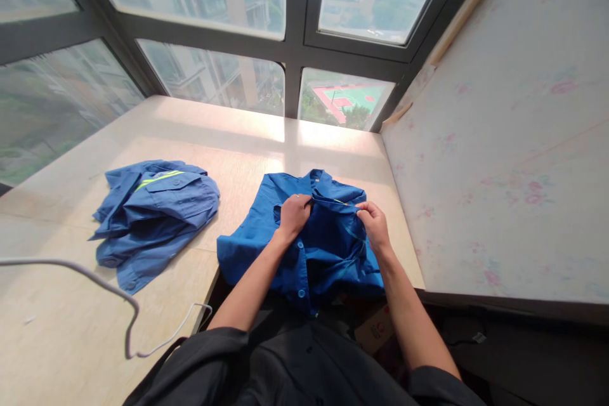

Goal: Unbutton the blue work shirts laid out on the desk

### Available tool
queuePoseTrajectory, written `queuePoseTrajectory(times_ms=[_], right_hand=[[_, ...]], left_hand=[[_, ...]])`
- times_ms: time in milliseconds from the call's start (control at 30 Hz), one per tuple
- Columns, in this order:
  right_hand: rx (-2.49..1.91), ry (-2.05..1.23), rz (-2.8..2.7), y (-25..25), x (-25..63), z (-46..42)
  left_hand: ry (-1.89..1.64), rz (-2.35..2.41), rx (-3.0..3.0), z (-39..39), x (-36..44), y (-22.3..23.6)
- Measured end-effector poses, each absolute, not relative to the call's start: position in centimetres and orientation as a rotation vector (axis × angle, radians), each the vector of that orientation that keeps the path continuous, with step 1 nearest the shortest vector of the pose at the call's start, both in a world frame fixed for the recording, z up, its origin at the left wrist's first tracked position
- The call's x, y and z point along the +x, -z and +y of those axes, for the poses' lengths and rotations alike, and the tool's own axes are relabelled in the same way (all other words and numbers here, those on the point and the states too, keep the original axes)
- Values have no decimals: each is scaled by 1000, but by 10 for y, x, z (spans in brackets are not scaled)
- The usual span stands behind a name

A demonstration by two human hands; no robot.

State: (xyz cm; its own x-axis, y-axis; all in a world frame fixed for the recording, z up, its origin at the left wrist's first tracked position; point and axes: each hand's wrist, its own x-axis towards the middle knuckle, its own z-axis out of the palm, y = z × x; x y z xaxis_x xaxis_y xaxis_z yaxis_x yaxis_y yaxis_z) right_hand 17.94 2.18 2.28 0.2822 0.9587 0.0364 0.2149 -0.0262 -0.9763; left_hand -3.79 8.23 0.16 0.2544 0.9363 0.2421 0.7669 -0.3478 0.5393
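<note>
A bright blue button shirt lies spread on the pale wooden table, its lower part hanging over the near edge. My left hand is closed on a fold of its cloth near the collar. My right hand pinches the same fold a little to the right. Between both hands the cloth edge is pulled taut. A ring shows on my left hand.
A second blue work shirt with a yellow-green stripe lies crumpled at the left. A white wire hanger lies near the front left. Windows stand behind the table, a floral-papered wall at the right.
</note>
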Motion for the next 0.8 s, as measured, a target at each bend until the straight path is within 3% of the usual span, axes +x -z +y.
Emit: queuePoseTrajectory(times_ms=[133, 233, 400, 800], right_hand=[[-1547, -390, -1475, -26, 173, 21], [-1319, -285, -1850, -36, 151, 21], [-1313, -386, -2005, -36, 125, 34], [-1101, -813, -1498, -22, 135, 31]], left_hand=[[-766, 1495, 2249, 75, -39, -10], [-756, 1508, 2265, 71, -33, -15], [-777, 1334, 2303, 67, -33, -25], [-913, 1043, 2113, 59, -49, -27]])
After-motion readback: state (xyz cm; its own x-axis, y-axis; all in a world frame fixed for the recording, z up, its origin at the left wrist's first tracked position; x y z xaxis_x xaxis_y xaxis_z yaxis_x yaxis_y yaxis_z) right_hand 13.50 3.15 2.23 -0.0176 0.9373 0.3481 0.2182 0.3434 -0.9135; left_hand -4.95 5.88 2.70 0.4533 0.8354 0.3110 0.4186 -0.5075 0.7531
